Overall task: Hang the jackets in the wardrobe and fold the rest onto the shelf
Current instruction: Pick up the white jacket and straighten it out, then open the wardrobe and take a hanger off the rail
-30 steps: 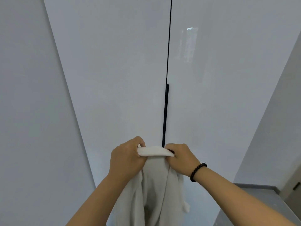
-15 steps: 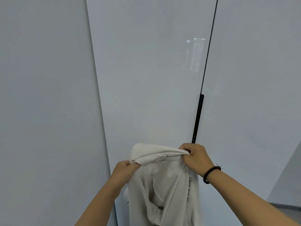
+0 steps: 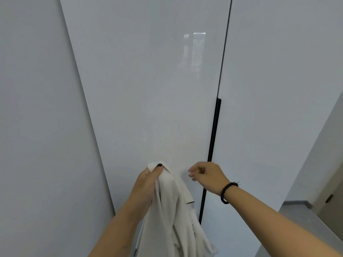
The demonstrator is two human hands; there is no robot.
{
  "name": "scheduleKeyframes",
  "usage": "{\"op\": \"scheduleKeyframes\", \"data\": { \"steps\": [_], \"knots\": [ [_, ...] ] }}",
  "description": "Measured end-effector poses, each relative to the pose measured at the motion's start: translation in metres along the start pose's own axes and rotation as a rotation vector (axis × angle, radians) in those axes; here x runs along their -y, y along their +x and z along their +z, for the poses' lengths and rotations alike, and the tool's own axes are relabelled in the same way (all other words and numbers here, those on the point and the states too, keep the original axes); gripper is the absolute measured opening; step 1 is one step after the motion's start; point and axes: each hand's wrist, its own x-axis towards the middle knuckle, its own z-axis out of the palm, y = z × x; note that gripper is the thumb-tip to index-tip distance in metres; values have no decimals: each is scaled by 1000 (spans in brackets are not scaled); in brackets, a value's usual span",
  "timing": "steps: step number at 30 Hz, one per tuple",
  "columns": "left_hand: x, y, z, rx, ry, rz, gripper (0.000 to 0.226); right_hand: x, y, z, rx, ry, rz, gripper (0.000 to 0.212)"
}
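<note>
A white jacket hangs down in front of me, bunched at its top. My left hand grips that top edge, thumb over the cloth. My right hand, with a dark bead bracelet on the wrist, is off the jacket and holds nothing; its fingers are loosely curled just left of the black handle strip. The strip runs down the seam between two glossy white wardrobe doors, both closed.
A plain white wall panel fills the left side. At the lower right lies a grey floor with a baseboard and a wooden door beyond it.
My right hand has let go of the jacket and moved right toward the black handle. My left hand has taken the jacket's top alone and risen slightly.
</note>
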Motion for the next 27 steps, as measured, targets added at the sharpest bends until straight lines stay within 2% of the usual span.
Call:
{"op": "scheduleKeyframes", "data": {
  "steps": [4,6,10,13,16,18,22,27],
  "knots": [
    [5,7,2,-104,-112,-44,24,13,21,-21,-543,150,10,27],
    [10,10,1,-139,-154,-65,19,13,34,-33,-644,218,80,25],
    [10,4,2,-104,-204,-83,11,5,46,-37,-550,199,263,31],
    [11,-2,0,-52,-199,-73,19,1,45,-31,-480,200,254,29],
    [15,-8,-5,-15,-181,-73,13,3,40,-25,-470,229,234,34],
    [18,-16,-7,-21,-161,-81,8,5,35,-23,-458,253,233,37],
    [16,-39,-7,-13,-134,-84,14,5,19,-24,-445,214,244,39],
    [7,-67,0,-55,-136,-36,9,1,-14,-26,-463,148,212,33]
  ]
}}
